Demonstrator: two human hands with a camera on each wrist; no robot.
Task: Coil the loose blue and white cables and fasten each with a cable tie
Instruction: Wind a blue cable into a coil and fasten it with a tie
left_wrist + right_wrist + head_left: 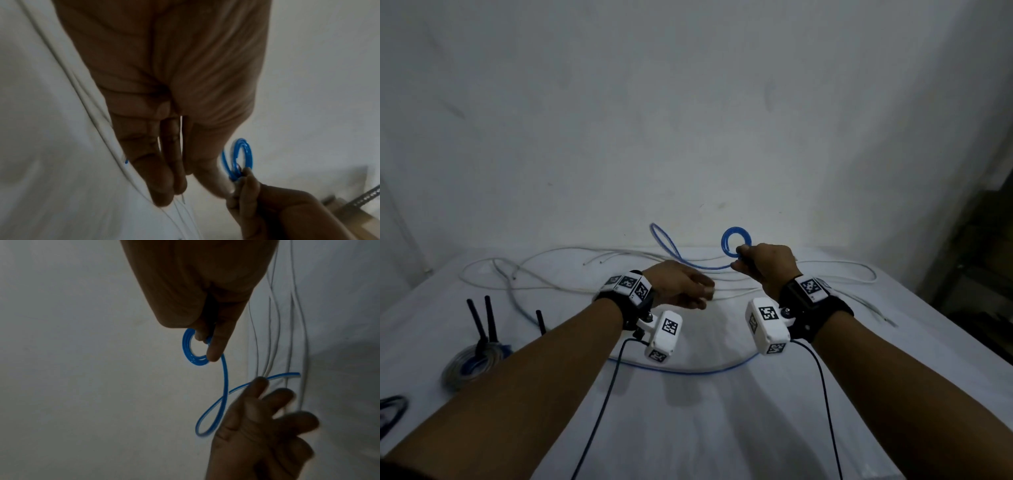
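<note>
White table: your right hand pinches the blue coil upright; its slack trails left past your nearer, loose-fingered, empty left hand.

left hand blurred, forearms cropped

A plain whitish wall with faint scuffs fills the far side, dimly lit. A table draped in white cloth spans the near ground. At the far right stands dark shelving, deep in shadow.
</note>
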